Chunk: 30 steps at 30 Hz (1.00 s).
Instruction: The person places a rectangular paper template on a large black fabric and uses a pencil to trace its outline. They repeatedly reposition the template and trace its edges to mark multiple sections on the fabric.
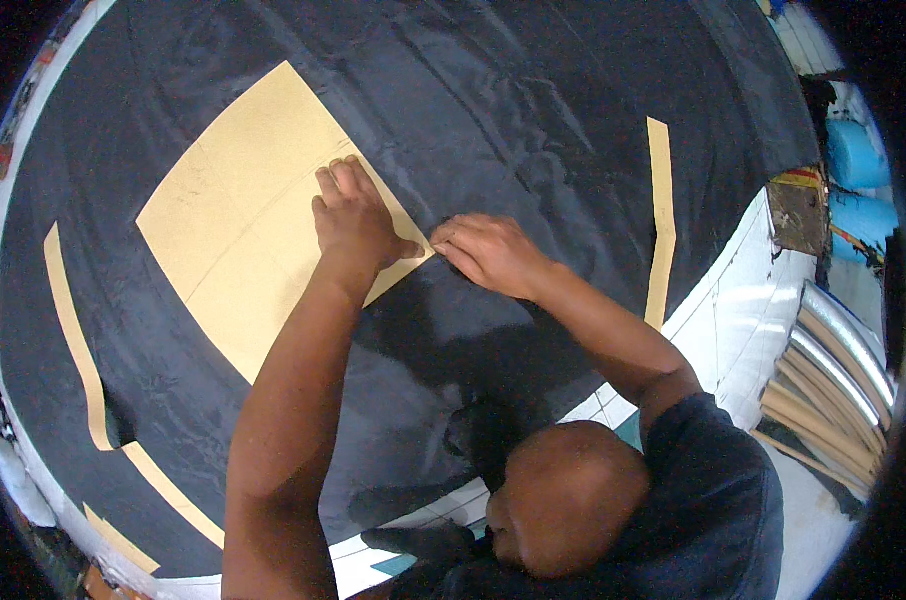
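Note:
A tan card pattern piece (233, 230) lies flat on black fabric (533, 90) that covers the table. My left hand (355, 218) rests palm down on the pattern's right edge, fingers together and thumb out to the right. My right hand (485, 250) is just right of the pattern's corner, its fingertips pinched together and touching the fabric at the pattern's edge. Whatever they pinch is too small to make out. The two hands are a few centimetres apart.
A long tan strip (662, 220) lies on the fabric at the right, with more strips at the left (73, 330) and lower left (173, 492). A head (568, 495) and dark shirt (713, 500) fill the lower right. Rolled material (833, 385), blue rolls (853, 155) and a box (798, 212) sit beyond the white table edge (753, 300).

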### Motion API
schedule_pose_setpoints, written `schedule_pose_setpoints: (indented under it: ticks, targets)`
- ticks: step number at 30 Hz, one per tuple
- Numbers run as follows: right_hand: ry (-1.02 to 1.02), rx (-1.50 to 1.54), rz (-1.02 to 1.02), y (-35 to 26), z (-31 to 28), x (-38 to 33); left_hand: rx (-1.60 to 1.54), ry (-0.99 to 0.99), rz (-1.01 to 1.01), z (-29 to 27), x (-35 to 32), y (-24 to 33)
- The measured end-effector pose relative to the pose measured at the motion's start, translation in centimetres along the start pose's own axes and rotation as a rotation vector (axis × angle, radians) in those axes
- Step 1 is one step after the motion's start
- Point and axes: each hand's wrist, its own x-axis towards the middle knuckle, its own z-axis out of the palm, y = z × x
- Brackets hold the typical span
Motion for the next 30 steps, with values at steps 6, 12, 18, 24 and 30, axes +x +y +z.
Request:
schedule_pose_setpoints:
  ticks: [6, 12, 18, 24, 30]
  targets:
    - [-0.009, 0.01, -0.02, -0.2, 0.0, -0.1, -0.004, 0.069, 0.029, 0.6, -0.5, -0.5]
    - [0.019, -0.078, -0.063, 0.2, 0.2, 1.7, -0.037, 0.074, 0.019, 0.8, -0.5, -0.6]
    - [0.176, -0.167, -0.151, 2.7, 1.5, 9.6, 0.031, 0.087, 0.038, 1.0, -0.5, -0.7]
    - [0.361, -0.19, -0.276, 4.4, 2.0, 17.1, 0.047, 0.05, 0.015, 0.5, -0.5, -0.5]
    - [0.132, -0.266, -0.285, 3.0, 1.5, 10.3, 0.033, 0.115, 0.029, 1.5, -0.6, -1.0]
